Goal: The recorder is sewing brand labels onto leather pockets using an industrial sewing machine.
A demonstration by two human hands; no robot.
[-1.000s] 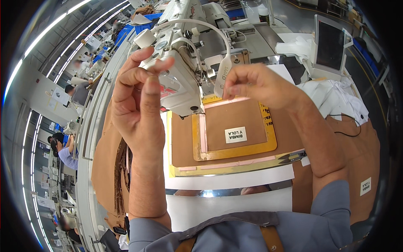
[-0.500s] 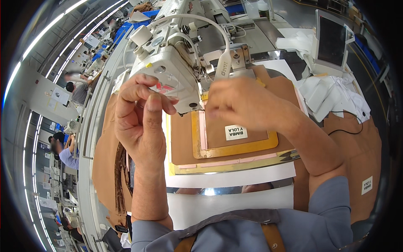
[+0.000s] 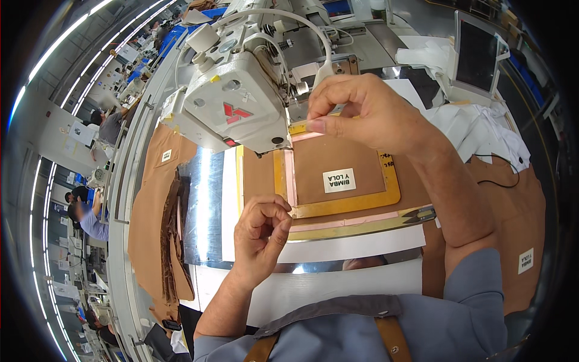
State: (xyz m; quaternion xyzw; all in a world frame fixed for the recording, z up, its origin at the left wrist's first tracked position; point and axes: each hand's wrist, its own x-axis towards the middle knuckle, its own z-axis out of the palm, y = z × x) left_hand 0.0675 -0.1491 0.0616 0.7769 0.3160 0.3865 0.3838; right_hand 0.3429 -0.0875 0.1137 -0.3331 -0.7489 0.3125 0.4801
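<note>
My left hand (image 3: 262,235) is closed, thumb and forefinger drawn together by the lower left corner of a yellow frame (image 3: 347,207). Whatever may be between them is too small to see. My right hand (image 3: 371,111) is raised over the frame's far side, in front of the sewing machine's needle area, with thumb and finger pinched; nothing I can name shows there. Inside the frame lies a brown fabric piece (image 3: 362,160) with a white printed label (image 3: 339,180). The white sewing machine head (image 3: 235,102) stands at the far left of the frame, its needle hidden from view.
Scissors or tweezers-like dark metal tips (image 3: 420,215) lie at the near right edge of the work. Stacked brown pieces (image 3: 158,223) hang at the left; more brown fabric (image 3: 512,211) lies right. White cloth (image 3: 491,136) and a screen (image 3: 476,54) stand at the back right.
My left hand has come down and toward me from beside the machine head to the frame's near corner. My right hand has lifted slightly and moved away from me.
</note>
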